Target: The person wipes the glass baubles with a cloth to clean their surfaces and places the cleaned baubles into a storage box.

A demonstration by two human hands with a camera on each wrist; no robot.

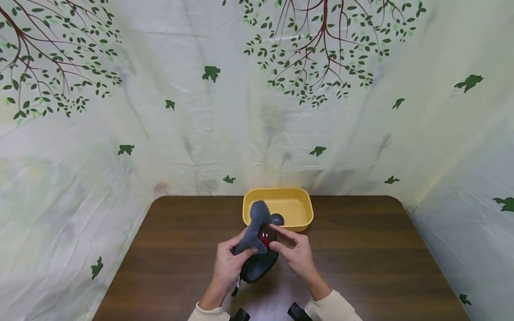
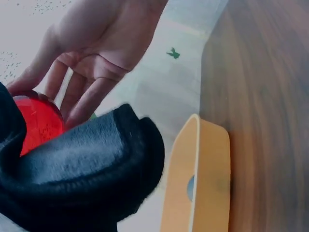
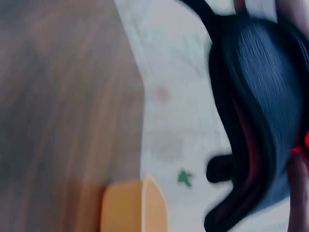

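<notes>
A dark grey, soft fabric piece (image 1: 259,218) with a black rounded part (image 1: 259,267) and a short strap is held up over the table. My left hand (image 1: 226,265) grips its left side, thumb across the front. A shiny see-through red ball (image 1: 267,235) sits against the fabric, partly covered by it. My right hand (image 1: 297,256) pinches this ball from the right between thumb and fingers. In the left wrist view, the right hand (image 2: 104,43) reaches to the red ball (image 2: 41,123) beside the fabric's thick folded edge (image 2: 96,159).
Behind the hands, a yellow tub (image 1: 299,203) stands at the table's far edge, with a dark bluish ball (image 1: 277,219) inside. The brown wooden table (image 1: 361,258) has rounded far corners. A pale leaf-printed curtain (image 1: 225,120) hangs behind and at both sides.
</notes>
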